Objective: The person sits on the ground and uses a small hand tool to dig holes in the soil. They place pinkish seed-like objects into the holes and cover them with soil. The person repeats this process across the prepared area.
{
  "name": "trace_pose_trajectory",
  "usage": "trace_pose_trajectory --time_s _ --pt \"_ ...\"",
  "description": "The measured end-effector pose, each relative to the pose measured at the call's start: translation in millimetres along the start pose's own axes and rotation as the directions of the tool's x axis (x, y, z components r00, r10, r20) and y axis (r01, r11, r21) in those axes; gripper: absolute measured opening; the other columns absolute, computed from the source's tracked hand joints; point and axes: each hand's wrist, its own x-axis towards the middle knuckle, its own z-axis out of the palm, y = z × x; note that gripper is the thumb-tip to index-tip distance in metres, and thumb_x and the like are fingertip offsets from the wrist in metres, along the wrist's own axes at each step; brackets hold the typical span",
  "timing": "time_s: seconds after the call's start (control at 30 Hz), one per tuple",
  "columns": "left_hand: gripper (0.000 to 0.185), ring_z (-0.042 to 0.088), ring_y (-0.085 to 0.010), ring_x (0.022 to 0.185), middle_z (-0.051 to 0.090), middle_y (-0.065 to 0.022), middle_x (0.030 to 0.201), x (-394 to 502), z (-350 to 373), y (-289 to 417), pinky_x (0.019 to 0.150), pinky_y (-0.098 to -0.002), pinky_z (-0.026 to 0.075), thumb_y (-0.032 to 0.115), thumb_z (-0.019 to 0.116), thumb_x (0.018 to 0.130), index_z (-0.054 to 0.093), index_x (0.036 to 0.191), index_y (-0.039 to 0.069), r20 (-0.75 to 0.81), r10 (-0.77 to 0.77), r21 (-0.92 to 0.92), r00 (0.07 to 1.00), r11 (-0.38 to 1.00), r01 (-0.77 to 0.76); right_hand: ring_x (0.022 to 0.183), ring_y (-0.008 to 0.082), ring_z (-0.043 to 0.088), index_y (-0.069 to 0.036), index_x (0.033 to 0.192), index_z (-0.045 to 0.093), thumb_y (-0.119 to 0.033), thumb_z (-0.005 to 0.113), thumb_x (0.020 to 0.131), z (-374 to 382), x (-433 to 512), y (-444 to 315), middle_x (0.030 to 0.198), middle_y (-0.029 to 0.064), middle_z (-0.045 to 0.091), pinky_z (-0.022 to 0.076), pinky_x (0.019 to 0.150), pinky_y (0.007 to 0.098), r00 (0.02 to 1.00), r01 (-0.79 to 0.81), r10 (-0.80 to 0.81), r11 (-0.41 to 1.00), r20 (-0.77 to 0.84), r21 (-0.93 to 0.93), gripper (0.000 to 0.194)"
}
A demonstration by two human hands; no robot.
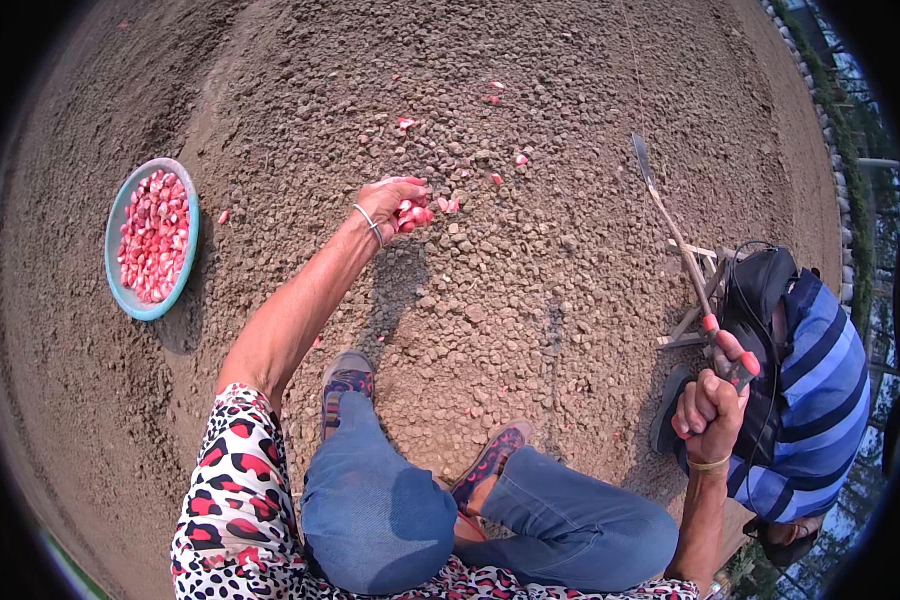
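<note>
My left hand (396, 204) reaches out low over the clumpy soil, fingers curled around several pink-coated cloves (414, 216) that look like garlic. A couple of similar cloves (448, 204) lie just past its fingertips. On the right, my right hand (712, 412) is raised and closed at the grip of a long-handled tool (682, 236). That tool has a narrow metal blade (642, 159), a thin wooden shaft and a grey-and-red grip. Its blade points away from me, and part of the grip is hidden by fingers.
A light-blue basin (193, 247) of pink cloves (154, 240) stands at left. Scattered cloves (406, 123) lie on the soil (570, 202) ahead. A co-worker in a blue striped shirt (825, 390) bends at right, beside a wooden stool (686, 330). A thin string (634, 60) runs ahead.
</note>
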Motion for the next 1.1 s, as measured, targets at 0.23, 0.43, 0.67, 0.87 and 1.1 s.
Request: trace_pose_trajectory --time_s 0.23,0.43,0.67,0.87,1.1 --pt "0.017 0.064 -0.0228 0.051 0.062 -0.0092 0.073 -2.5 -36.7 19.2 0.033 -0.025 0.048 0.016 0.069 0.088 0.062 0.092 0.001 -0.138 -0.066 0.007 0.988 0.998 0.068 0.034 0.0048 0.031 0.008 0.136 0.037 -0.007 0.051 0.081 -15.6 6.0 59.4 0.051 -0.0046 0.031 0.0313 0.029 0.0235 0.998 -0.058 0.053 0.982 0.028 0.178 0.058" --pt "0.02 0.067 -0.0179 0.067 0.066 -0.0127 0.088 -11.1 31.1 60.1 0.053 -0.0277 0.06 0.012 0.066 0.09 0.059 0.102 -0.002 -0.023 0.254 0.15 0.967 0.957 -0.248 0.035 0.0049 0.03 0.004 0.136 0.04 -0.004 0.05 0.084 -26.4 7.1 102.8 0.051 -0.0046 0.03 0.033 0.03 0.0237 0.999 -0.018 0.006 0.931 0.032 0.365 0.053" --pt "0.043 0.069 -0.0254 0.091 0.063 -0.0152 0.103 -23.3 141.2 -5.3 0.054 -0.0273 0.058 -0.015 0.053 0.08 0.048 0.121 -0.006 0.277 -0.158 0.477 0.948 0.879 0.008 0.035 0.0047 0.029 0.004 0.133 0.043 -0.003 0.05 0.084 -55.0 -11.1 127.9 0.051 -0.0044 0.032 0.0322 0.03 0.0231 0.999 0.047 -0.03 0.886 -0.045 0.461 0.05" --pt "0.029 0.069 -0.0216 0.058 0.068 -0.0119 0.085 -59.7 138.7 -56.5 0.035 -0.025 0.048 -0.011 0.057 0.082 0.058 0.11 -0.006 0.001 -0.288 0.799 0.958 0.576 0.172 0.037 0.004 0.031 0.004 0.128 0.046 0.0 0.048 0.083 -87.4 -28.1 153.3 0.057 -0.0016 0.043 0.0317 0.032 0.0222 0.997 0.046 -0.012 0.905 -0.082 0.424 0.046" --pt "0.022 0.063 -0.0178 0.045 0.063 -0.0103 0.066 -48.5 115.5 12.3 0.029 -0.0271 0.035 -0.002 0.062 0.081 0.063 0.102 -0.006 -0.056 -0.212 0.96 0.976 0.258 0.111 0.038 0.0026 0.032 0.007 0.127 0.047 -0.001 0.048 0.086 -101.0 -31.7 179.4 0.066 0.002 0.054 0.0299 0.034 0.021 0.997 -0.001 0.025 0.946 -0.068 0.324 0.042"
